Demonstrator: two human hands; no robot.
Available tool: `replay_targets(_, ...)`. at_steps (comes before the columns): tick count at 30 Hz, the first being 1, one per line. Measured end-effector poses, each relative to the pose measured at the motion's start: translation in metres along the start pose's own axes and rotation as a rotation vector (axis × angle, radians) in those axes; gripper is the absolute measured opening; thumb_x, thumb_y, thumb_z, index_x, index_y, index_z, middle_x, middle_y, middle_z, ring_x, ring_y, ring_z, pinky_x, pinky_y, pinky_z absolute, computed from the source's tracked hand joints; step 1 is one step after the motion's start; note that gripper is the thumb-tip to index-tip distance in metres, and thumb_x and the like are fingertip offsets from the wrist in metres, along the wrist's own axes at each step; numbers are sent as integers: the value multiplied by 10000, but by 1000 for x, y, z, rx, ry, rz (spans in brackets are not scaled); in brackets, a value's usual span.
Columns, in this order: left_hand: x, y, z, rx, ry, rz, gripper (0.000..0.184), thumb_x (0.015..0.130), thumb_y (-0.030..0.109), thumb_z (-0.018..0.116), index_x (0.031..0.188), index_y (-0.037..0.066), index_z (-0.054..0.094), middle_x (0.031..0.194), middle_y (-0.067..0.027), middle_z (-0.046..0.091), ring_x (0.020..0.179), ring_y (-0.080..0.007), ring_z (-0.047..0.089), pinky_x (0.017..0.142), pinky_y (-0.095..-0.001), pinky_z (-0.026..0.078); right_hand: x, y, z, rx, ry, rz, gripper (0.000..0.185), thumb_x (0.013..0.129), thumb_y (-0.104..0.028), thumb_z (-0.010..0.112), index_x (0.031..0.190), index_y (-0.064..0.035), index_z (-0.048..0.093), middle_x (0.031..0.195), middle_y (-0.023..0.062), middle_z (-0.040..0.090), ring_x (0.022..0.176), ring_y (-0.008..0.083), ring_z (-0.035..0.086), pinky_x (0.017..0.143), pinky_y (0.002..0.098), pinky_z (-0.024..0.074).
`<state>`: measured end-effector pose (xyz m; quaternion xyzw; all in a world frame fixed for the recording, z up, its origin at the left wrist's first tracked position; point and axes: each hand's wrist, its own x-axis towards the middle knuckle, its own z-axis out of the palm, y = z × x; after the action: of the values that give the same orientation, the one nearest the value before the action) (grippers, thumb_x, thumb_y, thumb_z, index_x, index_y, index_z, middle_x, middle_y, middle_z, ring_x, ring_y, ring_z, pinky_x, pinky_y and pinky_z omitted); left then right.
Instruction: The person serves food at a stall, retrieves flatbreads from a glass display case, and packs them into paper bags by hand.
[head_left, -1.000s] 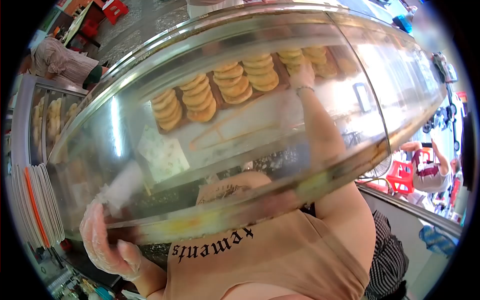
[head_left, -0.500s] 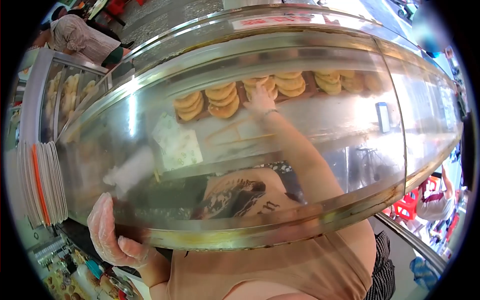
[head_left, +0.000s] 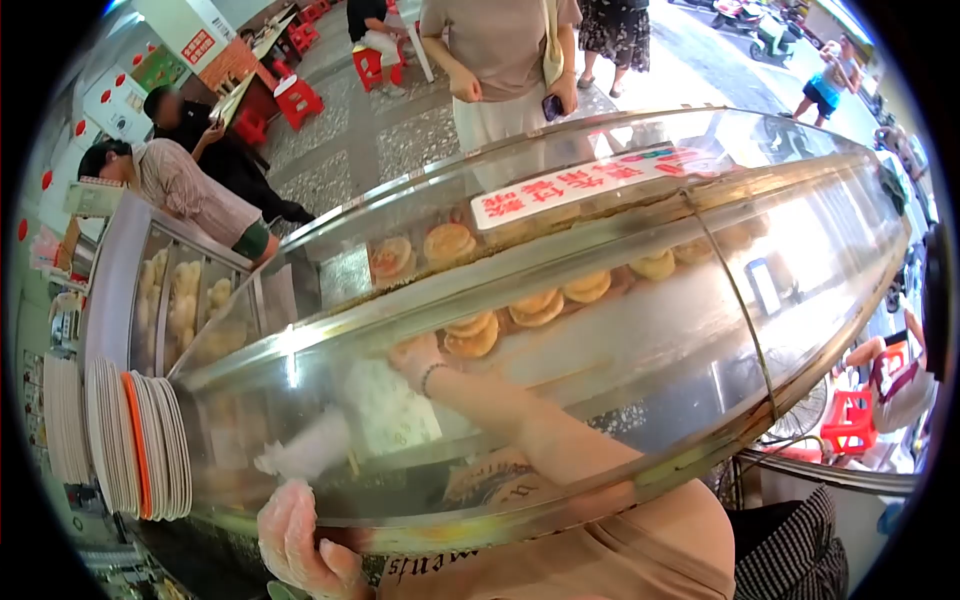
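Clear plastic covers my left hand [head_left: 300, 540], held upright outside the front lower edge of the glass display case [head_left: 560, 490]. Its fingers stand apart from the thumb, with nothing between them. Inside the case, my right hand [head_left: 412, 362], with a beaded bracelet at the wrist, is at the left end of a row of round golden pastries [head_left: 472, 335]. Glare and the glass blur its fingers, so I cannot make out whether it grips a pastry. Below that hand lies a patterned white paper [head_left: 395, 405], and a crumpled whitish plastic bag [head_left: 305, 445] lies further left.
Stacked plates [head_left: 140, 440], one orange, stand left of the case. A side cabinet [head_left: 185, 290] holds long pastries. Across the case stands a person [head_left: 495, 60] holding a phone [head_left: 552, 107]. Another person in stripes [head_left: 185, 185] leans at left. Red stools [head_left: 297, 102] stand behind.
My view has tilted up, bringing the person across the case into sight. My right hand has moved left along the pastry row, from a middle stack to its left end.
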<state>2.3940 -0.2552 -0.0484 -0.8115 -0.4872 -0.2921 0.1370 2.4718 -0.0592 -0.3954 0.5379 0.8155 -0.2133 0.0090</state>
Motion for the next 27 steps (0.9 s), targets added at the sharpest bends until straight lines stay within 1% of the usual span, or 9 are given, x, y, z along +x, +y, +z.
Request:
replay_targets(1,2,-1,-2,-10,17,9,401,932,253,395,1064,-49,623,1001,-200,643,867,-366,626,773,-439,501,-2,-1,-5,-96,2,7,559,936,-197,370,1483,-206,255,1417,212,435,1337,463,332,1070,680,114)
replay_targets(3,3,-2,-9,-87,-59,46,258,935,157,550,1126,-7,606,1189,-220,573,976,-360,608,823,-454,556,-4,-4,-13,-82,-22,18,559,935,-195,372,1482,-207,257,1404,213,448,1327,469,342,1059,673,136)
replay_targets(7,-6,-7,-6,-102,-40,20,326,951,247,546,1183,23,596,1226,-207,567,995,-371,605,835,-465,548,-8,-4,-11,-116,-27,26,554,933,-188,378,1476,-216,273,1380,215,471,1303,457,377,1036,644,189)
replay_targets(9,-5,-6,0,-15,30,11,377,906,227,414,1062,-44,626,991,-193,643,846,-367,622,764,-441,498,-14,-2,-16,-40,15,49,591,901,-169,454,1465,-220,285,1376,184,481,1285,399,418,1045,628,193)
replay_targets(10,-5,-6,0,-16,36,6,377,906,227,414,1062,-44,626,991,-193,643,846,-367,622,764,-441,498,-19,-2,-18,58,46,69,636,869,-151,529,1456,-221,292,1376,153,488,1271,348,452,1057,620,188)
replay_targets(13,-5,-6,0,3,55,2,360,889,200,428,1062,-47,624,981,-191,642,829,-369,617,753,-440,496,-30,4,-25,150,21,38,541,946,-260,390,1474,-249,273,1411,122,466,1295,306,437,1023,624,211)
replay_targets(16,-6,-10,0,-68,36,31,341,879,172,441,1069,-45,624,980,-187,643,823,-365,614,746,-438,494,-34,3,-36,130,-96,75,564,948,-303,409,1486,-258,248,1410,82,474,1279,268,457,1021,611,220)
replay_targets(20,-5,-11,0,-56,42,26,324,880,156,457,1080,-36,624,987,-182,647,833,-356,617,744,-432,492,-43,3,-53,133,-143,79,594,949,-240,390,1506,-219,188,1394,138,480,1242,310,479,1063,587,206)
replay_targets(27,-4,-9,0,-79,46,7,309,898,153,456,1082,-29,626,993,-179,649,842,-352,622,747,-419,493,-48,21,-36,46,-188,166,699,919,-234,489,1521,-157,143,1388,181,461,1293,315,419,1044,545,251)
